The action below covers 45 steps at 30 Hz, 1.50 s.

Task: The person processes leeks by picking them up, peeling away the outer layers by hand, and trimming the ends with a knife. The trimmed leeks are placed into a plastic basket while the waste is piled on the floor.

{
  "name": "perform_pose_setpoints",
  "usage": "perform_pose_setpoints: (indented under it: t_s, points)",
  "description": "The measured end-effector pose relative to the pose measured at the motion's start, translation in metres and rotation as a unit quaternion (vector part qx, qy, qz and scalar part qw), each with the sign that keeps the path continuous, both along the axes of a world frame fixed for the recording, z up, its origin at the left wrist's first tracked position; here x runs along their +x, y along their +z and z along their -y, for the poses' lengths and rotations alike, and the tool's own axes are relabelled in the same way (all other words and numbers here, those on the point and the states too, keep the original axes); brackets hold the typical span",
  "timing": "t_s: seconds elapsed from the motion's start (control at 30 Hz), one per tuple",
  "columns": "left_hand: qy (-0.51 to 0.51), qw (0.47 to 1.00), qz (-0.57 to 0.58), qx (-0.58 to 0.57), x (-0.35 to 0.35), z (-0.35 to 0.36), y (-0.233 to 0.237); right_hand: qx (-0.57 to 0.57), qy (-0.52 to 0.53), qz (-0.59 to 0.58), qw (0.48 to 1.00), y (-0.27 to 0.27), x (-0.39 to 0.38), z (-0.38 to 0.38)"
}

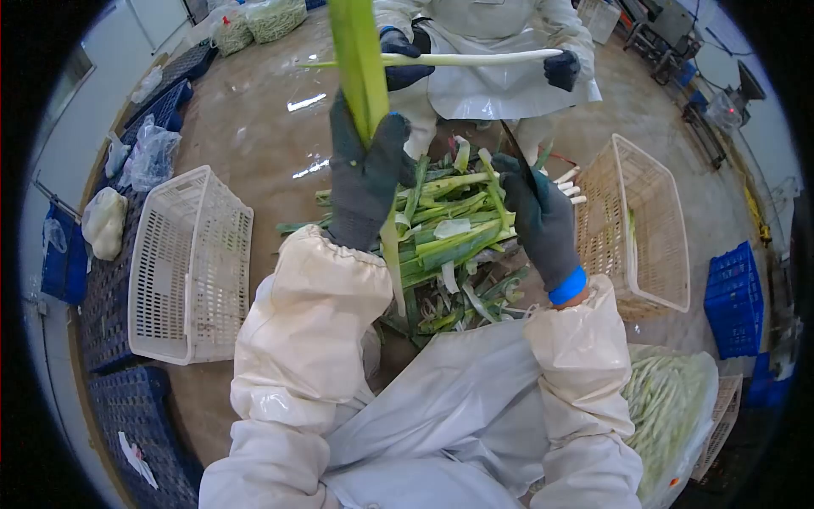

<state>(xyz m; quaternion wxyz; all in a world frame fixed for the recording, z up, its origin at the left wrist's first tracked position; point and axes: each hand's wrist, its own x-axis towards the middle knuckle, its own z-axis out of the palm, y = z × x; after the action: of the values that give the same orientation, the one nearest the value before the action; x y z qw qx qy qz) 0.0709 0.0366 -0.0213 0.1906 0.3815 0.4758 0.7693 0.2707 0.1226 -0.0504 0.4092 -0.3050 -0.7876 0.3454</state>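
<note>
Plainly, in the head view, the left grip (pixel 363 185) is clamped around a leek (pixel 359 64), whose long axis runs far to near; the right grip (pixel 541 220), closed on a knife (pixel 520 157), lies rightward, apart from it.

My gloved left hand (pixel 366 182) grips an upright leek (pixel 359 68), my right hand (pixel 544 219) a dark knife (pixel 519 159), a heap of green leaves (pixel 458 233) below; opposite, a person (pixel 483 17) holds a long white stalk (pixel 492 59).
</note>
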Motion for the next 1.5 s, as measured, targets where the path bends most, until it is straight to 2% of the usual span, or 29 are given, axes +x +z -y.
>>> perform_pose_setpoints:
  t_s: [0.1, 0.2, 0.3, 0.4, 0.5, 0.63, 0.73, 0.97, 1.07, 1.13, 1.23, 1.27, 1.33, 1.4, 1.5]
  points:
    - [0.028, 0.998, -0.045, 0.025, -0.018, -0.004, -0.005, 0.065, 0.015, -0.023, 0.998, 0.004, -0.002, 0.006]
    - [-0.005, 0.998, -0.010, 0.063, -0.021, -0.003, -0.002, 0.055, 0.022, -0.006, 0.998, 0.010, -0.003, 0.013]
    - [-0.040, 0.999, -0.008, -0.035, -0.014, 0.012, 0.009, 0.108, 0.029, -0.016, 0.994, 0.011, -0.006, 0.016]
    - [0.037, 0.984, -0.120, -0.129, -0.010, 0.002, 0.001, 0.130, 0.042, -0.014, 0.990, 0.014, -0.006, 0.019]
    - [0.008, 0.955, -0.242, -0.172, 0.002, 0.002, -0.008, 0.141, 0.042, 0.012, 0.989, 0.015, -0.002, 0.019]
    - [-0.014, 0.863, -0.436, -0.255, 0.011, 0.000, -0.023, 0.115, 0.024, 0.073, 0.990, 0.011, 0.001, 0.015]
    - [-0.049, 0.864, -0.435, -0.246, 0.017, -0.004, -0.035, 0.126, 0.022, 0.132, 0.983, 0.007, -0.003, 0.014]
    - [-0.061, 0.851, -0.451, -0.261, 0.025, -0.002, -0.037, 0.129, 0.003, 0.163, 0.978, -0.010, -0.010, 0.011]
    - [-0.021, 0.835, -0.491, -0.248, 0.018, -0.006, -0.046, 0.121, -0.008, 0.171, 0.978, -0.016, -0.011, 0.012]
    - [0.024, 0.845, -0.460, -0.272, 0.010, -0.004, -0.040, 0.098, -0.014, 0.191, 0.977, -0.023, -0.011, 0.009]
    - [0.087, 0.848, -0.441, -0.281, -0.028, -0.001, -0.030, 0.072, -0.054, 0.355, 0.930, -0.049, -0.001, -0.010]
    - [0.106, 0.847, -0.440, -0.280, -0.039, 0.000, -0.029, 0.068, -0.065, 0.313, 0.945, -0.052, 0.001, -0.011]
    - [0.127, 0.884, -0.400, -0.208, -0.032, 0.008, -0.014, 0.065, -0.079, 0.234, 0.967, -0.036, 0.000, -0.008]
    - [0.125, 0.923, -0.346, -0.115, -0.024, 0.012, -0.006, -0.069, -0.035, 0.149, 0.986, -0.027, -0.004, -0.006]
    - [0.080, 0.968, -0.235, -0.046, -0.014, 0.021, 0.014, -0.235, 0.006, 0.071, 0.969, -0.016, -0.010, 0.004]
